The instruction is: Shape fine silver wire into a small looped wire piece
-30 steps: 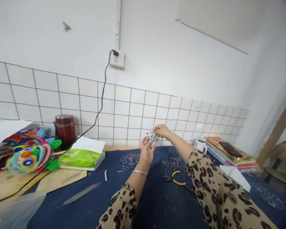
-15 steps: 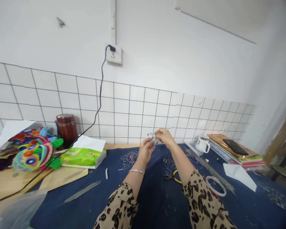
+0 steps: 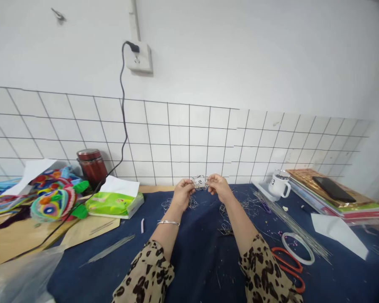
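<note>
Head view: the two hands have drawn apart to opposite sides of the small wire piece (image 3: 200,182). Half a second ago the right hand (image 3: 219,187) was bunched closer over it; now it stands at the right end, and the left hand (image 3: 182,193) is at the left. That leaves the middle uncovered, so the work seems to be at a point of spreading or checking the shape rather than gathering it in. Both hands pinch, thumb against fingers, each on its own end of the piece.

It sits just below the centre of the frame, lifted in front of the grid-lined wall (image 3: 179,143). It looks thin, silvery and openwork, wider than tall, with dark curls in the middle; finer detail is too small to read. At lower right, the orange-handled scissors (image 3: 300,268) now show beyond the right sleeve (image 3: 265,273).
</note>
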Motion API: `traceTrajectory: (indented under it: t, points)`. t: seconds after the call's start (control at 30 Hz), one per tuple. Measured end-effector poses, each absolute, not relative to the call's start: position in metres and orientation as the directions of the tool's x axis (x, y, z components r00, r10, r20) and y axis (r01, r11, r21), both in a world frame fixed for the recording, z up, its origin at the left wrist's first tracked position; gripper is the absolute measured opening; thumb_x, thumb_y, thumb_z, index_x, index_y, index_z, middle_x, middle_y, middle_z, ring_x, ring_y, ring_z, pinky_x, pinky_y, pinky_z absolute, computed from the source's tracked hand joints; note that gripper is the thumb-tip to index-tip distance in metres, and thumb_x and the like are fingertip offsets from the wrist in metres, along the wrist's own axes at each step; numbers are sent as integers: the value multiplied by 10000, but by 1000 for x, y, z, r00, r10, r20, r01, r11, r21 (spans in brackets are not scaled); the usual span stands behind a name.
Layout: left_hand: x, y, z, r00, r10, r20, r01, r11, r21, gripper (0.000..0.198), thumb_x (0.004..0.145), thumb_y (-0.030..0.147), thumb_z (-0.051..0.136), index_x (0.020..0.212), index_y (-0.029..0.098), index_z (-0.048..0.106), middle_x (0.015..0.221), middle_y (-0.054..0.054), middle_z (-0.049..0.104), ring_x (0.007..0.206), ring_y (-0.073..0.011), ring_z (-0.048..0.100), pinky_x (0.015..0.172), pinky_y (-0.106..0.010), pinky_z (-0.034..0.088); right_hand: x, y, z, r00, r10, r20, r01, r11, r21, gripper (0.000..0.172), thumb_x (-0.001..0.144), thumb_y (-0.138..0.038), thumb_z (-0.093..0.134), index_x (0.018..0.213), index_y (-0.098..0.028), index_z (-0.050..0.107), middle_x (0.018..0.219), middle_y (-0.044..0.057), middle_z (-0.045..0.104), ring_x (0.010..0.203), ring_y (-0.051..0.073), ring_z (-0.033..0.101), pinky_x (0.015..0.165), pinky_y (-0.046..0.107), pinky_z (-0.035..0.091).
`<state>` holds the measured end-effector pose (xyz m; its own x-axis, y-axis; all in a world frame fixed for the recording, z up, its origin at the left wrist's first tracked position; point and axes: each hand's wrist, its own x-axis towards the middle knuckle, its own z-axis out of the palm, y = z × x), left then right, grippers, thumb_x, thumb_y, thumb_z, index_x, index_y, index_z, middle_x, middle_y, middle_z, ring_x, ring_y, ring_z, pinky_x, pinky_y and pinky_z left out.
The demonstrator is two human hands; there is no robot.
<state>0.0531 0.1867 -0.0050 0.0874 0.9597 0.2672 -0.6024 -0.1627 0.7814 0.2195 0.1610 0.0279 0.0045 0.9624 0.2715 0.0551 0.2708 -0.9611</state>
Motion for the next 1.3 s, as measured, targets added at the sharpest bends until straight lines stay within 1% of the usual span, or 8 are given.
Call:
traceTrajectory:
  t: [0.1,0.3,0.53,0.63,0.77,0.97,1.17,1.3]
  points:
    - [47,187,-1,113,953,282,-556,-175,813,224,581,150,707,741,157,550,697,17,564,614,-86,543,578,-218,445,222,161,23,-48,959,278,-47,276,-960,251,677,-281,635,893,-178,559,679,-17,551,488,82,527,372,163,382]
    - [43,187,0,148,946,289,-483,-186,855,232,608,196,715,771,157,555,728,4,580,624,-93,553,581,-223,455,219,160,15,-115,958,264,-58,258,-964,363,681,-262,655,1034,-191,607,768,15,601,516,76,532,396,170,409]
    - [47,195,-14,159,949,274,-413,-188,891,273,616,237,721,792,157,529,885,-47,633,692,-113,581,579,-217,450,224,170,1,-37,973,230,-19,229,-973,285,721,-311,629,968,-168,626,533,-22,553,461,96,525,381,175,394]
    - [50,198,-23,140,950,278,-394,-204,896,267,614,235,715,778,162,518,780,-18,616,636,-97,559,550,-202,425,230,174,-7,-10,980,201,-30,201,-979,277,716,-295,635,962,-169,628,559,-14,572,472,100,545,381,174,397]
    - [52,200,-30,112,950,291,-380,-229,896,244,601,193,687,752,174,497,641,38,546,518,-67,490,498,-190,377,234,178,-16,-10,988,155,-56,154,-986,260,702,-251,639,950,-175,624,759,28,636,511,95,577,386,175,411]
    - [47,202,-33,103,948,301,-371,-245,896,246,563,123,642,723,182,464,605,53,521,466,-64,460,469,-193,343,231,179,-20,-74,991,115,-67,111,-992,188,695,-208,621,875,-154,617,776,47,637,613,134,628,458,208,478]
    - [43,205,-39,106,954,281,-357,-228,906,231,587,140,635,747,185,475,647,38,544,500,-79,500,493,-202,366,231,170,-15,-197,974,115,-85,99,-991,268,647,-204,684,906,-154,633,783,51,635,719,162,628,541,241,516]
    - [42,203,-39,117,952,283,-348,-228,910,226,597,159,648,754,182,486,650,38,540,522,-80,508,515,-202,379,234,166,-13,-264,958,111,-122,81,-989,258,677,-246,666,915,-151,631,808,60,627,742,165,616,562,261,526]
